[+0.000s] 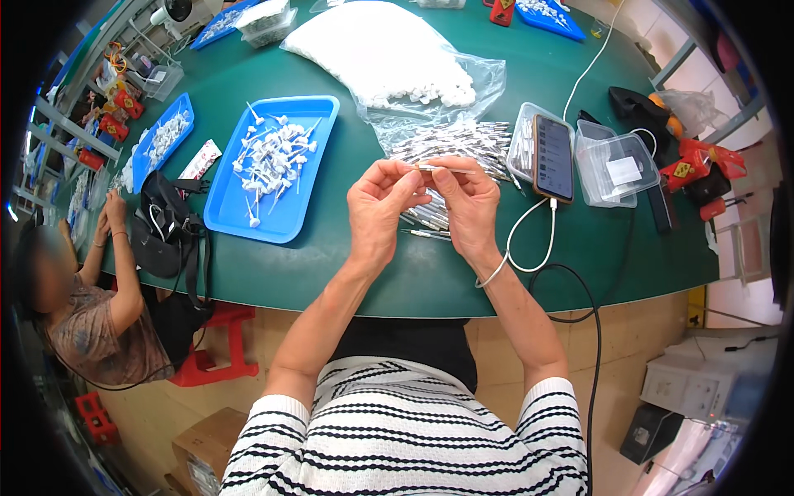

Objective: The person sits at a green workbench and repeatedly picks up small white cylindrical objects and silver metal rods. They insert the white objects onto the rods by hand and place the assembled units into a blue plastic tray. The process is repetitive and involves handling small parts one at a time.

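Observation:
My two hands meet in front of me, above the near side of a loose heap of slim metal-and-white rods point(455, 140). Between the thumb and fingers of my right hand point(473, 207) lies one thin silvery rod point(428, 168), held roughly level. My left hand point(376, 211) is closed in a pinch at the rod's left end; whatever sits between those fingertips is hidden. Left of my hands, a blue tray point(317, 178) holds many white caps with thin stems point(277, 161). Beyond the heap, a clear plastic bag point(488, 76) spills small white caps point(430, 91).
A phone point(552, 157) on a white cable leans on a clear box point(529, 113) at right, beside another clear container point(616, 165). At left are a black bag point(161, 231), a second blue tray point(184, 132) and a seated person point(107, 314). The green table's point(331, 289) edge curves near my waist.

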A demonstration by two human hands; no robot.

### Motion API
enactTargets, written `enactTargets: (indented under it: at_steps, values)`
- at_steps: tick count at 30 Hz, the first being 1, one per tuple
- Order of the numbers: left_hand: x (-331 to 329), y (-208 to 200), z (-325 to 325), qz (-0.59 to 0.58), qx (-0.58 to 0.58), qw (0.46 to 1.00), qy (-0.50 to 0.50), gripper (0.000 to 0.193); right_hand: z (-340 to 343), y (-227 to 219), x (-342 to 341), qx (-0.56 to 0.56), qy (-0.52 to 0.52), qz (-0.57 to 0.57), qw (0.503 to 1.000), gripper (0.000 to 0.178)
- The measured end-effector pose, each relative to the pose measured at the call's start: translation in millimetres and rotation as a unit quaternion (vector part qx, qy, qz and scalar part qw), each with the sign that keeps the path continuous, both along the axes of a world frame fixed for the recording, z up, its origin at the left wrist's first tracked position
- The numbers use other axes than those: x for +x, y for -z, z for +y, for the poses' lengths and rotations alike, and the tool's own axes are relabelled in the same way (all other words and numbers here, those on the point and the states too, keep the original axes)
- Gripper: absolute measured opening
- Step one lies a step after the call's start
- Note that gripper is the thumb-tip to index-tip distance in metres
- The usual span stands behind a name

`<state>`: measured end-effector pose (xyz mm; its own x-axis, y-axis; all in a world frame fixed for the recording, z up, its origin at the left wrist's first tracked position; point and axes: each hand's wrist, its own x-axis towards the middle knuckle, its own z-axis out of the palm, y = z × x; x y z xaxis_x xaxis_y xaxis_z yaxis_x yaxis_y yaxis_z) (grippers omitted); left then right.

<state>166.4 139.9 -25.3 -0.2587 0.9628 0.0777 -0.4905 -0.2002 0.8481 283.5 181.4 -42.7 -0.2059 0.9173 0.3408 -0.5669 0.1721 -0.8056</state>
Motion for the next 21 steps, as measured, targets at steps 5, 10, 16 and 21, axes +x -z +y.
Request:
enactTargets:
  at_steps: [5, 10, 16, 21]
  values:
    - [2.5, 2.1, -0.5, -0.020, -0.002, 1.000, -0.008, 0.008, -0.7, -1.0, -0.3, -0.018, -0.011, 0.005, 1.000, 0.012]
    - [12.8, 3.6, -1.1, -0.053, 0.002, 0.998, -0.022, 0.006, 0.4, 0.2, -0.3, -0.037, -0.009, 0.023, 0.999, 0.012]
    - [19.1, 2.5, 0.0, -0.064, 0.012, 0.997, -0.031, 0.004, -0.3, -2.0, -0.2, -0.059, -0.012, 0.042, 0.997, 0.012]
    - [20.7, 3.0, 0.4, -0.073, 0.008, 0.996, -0.040, 0.004, 1.4, -3.6, 2.0, -0.069, 0.001, 0.038, 0.997, 0.011]
